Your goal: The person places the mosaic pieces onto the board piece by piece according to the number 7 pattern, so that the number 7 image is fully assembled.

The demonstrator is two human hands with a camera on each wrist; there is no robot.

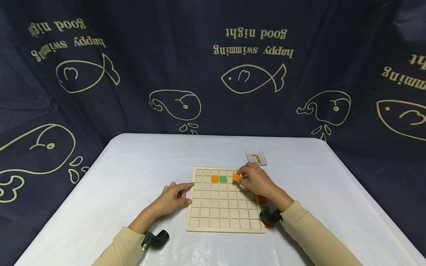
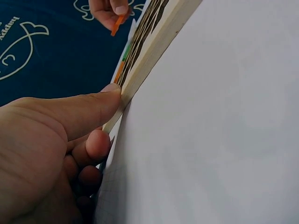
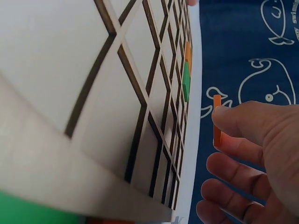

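Head view: the right hand (image 1: pixel 257 180) pinches a thin orange square tile (image 1: pixel 236 177) over the pale wooden gridded board (image 1: pixel 224 229), right of a green square tile (image 1: pixel 223 179) and another orange square tile (image 1: pixel 215 178), neatly side by side! The left hand (image 1: pixel 172 198) sets index finger and thumb against the board's left edge. Coloured square tiles (image 1: pixel 262 199) lie by the right edge, half hidden, so their number is hard to tell. Left wrist: thumb on the wood, other fingers loosely bent. Right wrist: there's the pinched tile, edge-on, clear of the board.
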